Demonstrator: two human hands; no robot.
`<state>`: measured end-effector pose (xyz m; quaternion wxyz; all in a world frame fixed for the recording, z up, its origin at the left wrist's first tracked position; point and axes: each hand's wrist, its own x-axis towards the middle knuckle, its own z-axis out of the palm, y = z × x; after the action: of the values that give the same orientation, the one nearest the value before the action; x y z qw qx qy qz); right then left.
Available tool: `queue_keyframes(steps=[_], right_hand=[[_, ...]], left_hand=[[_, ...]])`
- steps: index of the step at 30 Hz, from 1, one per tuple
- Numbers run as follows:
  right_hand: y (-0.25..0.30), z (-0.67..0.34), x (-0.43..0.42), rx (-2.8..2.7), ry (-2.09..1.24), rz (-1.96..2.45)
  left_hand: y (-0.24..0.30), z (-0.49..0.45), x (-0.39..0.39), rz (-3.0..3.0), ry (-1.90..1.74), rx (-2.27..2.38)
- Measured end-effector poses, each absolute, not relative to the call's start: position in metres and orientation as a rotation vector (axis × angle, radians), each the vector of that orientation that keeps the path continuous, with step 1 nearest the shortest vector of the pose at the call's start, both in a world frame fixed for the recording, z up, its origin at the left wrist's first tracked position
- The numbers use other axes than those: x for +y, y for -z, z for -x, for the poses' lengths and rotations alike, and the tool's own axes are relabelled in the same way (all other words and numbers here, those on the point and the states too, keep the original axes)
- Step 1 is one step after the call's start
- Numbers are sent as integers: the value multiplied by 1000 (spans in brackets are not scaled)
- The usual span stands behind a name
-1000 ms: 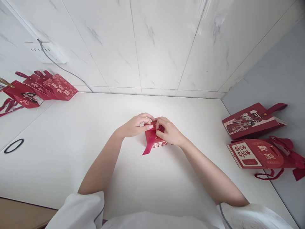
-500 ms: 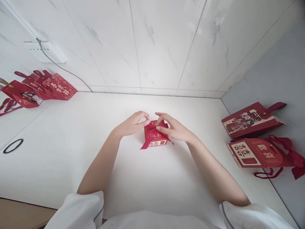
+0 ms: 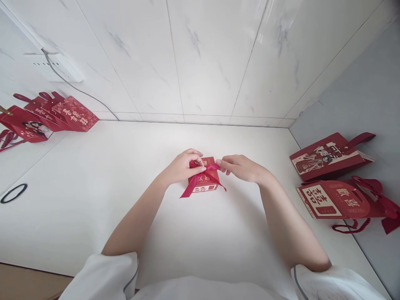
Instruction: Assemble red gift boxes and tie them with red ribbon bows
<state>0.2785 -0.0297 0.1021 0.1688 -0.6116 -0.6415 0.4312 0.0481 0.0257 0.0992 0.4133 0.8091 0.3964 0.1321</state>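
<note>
A small red gift box (image 3: pixel 211 181) with pale printed characters stands on the white table in front of me. Across its top runs a dark pink ribbon (image 3: pixel 194 183) tied in a bow, its two tails hanging down over the near side. My left hand (image 3: pixel 186 165) pinches the ribbon near the knot, thumb and fingers closed over the top of the box. At the box's right side, my right hand (image 3: pixel 238 166) grips the right loop of the bow between thumb and fingers. The knot is partly hidden by my left fingers.
Several red gift bags (image 3: pixel 76 113) with ribbon handles stand at the far left. On the right, a red bag (image 3: pixel 331 156) and a larger red box (image 3: pixel 343 200) lean by the grey side wall. A black ring (image 3: pixel 14 193) is at the left; a grey cable (image 3: pixel 78 88) hangs from a wall socket (image 3: pixel 53 66).
My right hand has moved right, from open fingers over the knot to gripping the right bow loop. My left hand has shifted right onto the knot area.
</note>
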Motion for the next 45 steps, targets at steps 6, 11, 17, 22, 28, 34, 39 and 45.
queue_keyframes(steps=[6, 11, 17, 22, 28, 34, 39, 45], right_hand=[[-91, -272, -23, -1854, -1200, 1494], [-80, -269, -19, -1904, -1013, 1428], [-72, -257, -18, -1963, -604, 1524], [-87, -266, -26, -1860, -736, 1735], [-108, -280, -41, -2044, -1387, 1674], [-111, -276, -42, -2151, -1523, 1583], [-111, -278, -41, -2175, -1479, 1540], [-112, -284, -44, -2219, -1419, 1623]], left_hand=[[-95, -48, 28, -2043, -303, 980], [-92, -48, 30, -2132, -277, 906], [-94, -48, 29, -2150, -253, 893], [-107, -44, 27, -2021, -345, 947], [-109, -43, 28, -2017, -433, 1024], [-97, -48, 28, -2053, -315, 964], [-91, -46, 32, -2101, -325, 959], [-92, -46, 32, -2086, -331, 951]])
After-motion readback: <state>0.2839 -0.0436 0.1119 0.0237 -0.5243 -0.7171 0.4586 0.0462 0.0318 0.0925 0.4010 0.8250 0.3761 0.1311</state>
